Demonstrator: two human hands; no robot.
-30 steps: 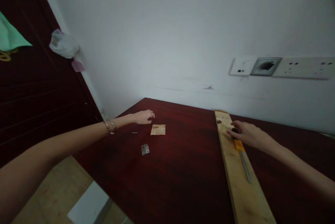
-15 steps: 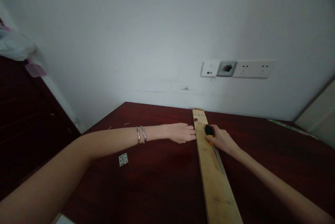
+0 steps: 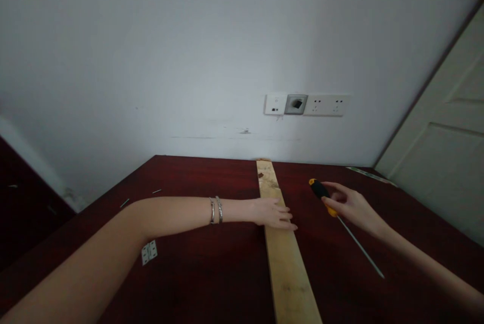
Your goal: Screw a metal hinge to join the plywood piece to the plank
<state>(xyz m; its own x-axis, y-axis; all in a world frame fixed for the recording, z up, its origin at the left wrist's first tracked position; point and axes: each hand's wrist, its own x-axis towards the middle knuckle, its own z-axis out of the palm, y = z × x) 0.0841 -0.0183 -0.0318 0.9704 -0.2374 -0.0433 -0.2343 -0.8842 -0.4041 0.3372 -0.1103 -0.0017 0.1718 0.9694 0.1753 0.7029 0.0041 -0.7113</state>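
Observation:
A long wooden board (image 3: 289,268) lies lengthwise on the dark red tabletop (image 3: 212,273), its far end near the wall. My left hand (image 3: 274,214) rests across the board with the fingers stretched out flat on its surface. To the right of the board, my right hand (image 3: 348,205) grips a screwdriver (image 3: 321,192) by its black and yellow handle. The screwdriver's long metal shaft points down and toward me, apart from the board. A small metal hinge (image 3: 149,252) lies on the tabletop beside my left forearm.
Two small screw-like metal pieces, one being a thin screw (image 3: 156,191), lie at the far left of the tabletop. Wall sockets (image 3: 327,105) sit above the table's back edge. A flat strip (image 3: 370,176) lies at the back right, near a white panelled door (image 3: 438,162).
My left hand has moved from the board's left edge onto its top. My right hand has lifted the screwdriver off the board and carried it right. The view has turned right.

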